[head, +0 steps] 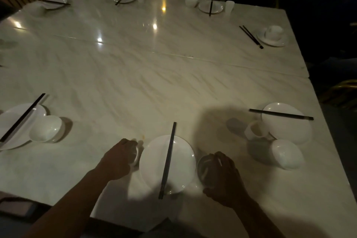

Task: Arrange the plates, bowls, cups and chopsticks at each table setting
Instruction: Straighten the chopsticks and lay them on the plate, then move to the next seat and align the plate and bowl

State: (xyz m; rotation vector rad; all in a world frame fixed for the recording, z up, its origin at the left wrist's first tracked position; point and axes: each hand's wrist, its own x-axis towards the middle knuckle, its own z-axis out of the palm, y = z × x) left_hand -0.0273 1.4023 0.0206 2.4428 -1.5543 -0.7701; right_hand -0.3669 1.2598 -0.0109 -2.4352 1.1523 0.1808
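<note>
A dim, marble-patterned table (135,67) is seen from above, with several place settings spread around its edges. At the near edge, a white plate (179,162) is set in front of the person, and a pair of dark chopsticks (167,160) is laid across it, pointing away from the viewer and overhanging the near rim. The left hand (119,158) is placed just left of the plate, its fingers curled around a small white cup (136,157), most of which is hidden by the hand. The right hand (222,172) is placed just right of the plate, fingers wrapped over the rim of a small bowl (204,170) resting on the table. Whether either grip is firm cannot be told in the low light. To the right, another setting is seen: a plate (287,127) with chopsticks (281,114) across it, a cup (256,130) and an upturned bowl (287,153) close together. To the left, a plate (11,121) with chopsticks (22,118) and a bowl (46,128) touching its edge are visible; more settings are laid along the far side. Judged from this, both side pieces are being positioned beside the centre plate. A risk is noted: if either piece is nudged against the plate, the balanced chopsticks could be rolled off, and the smooth tabletop could let the crockery slide.
</note>
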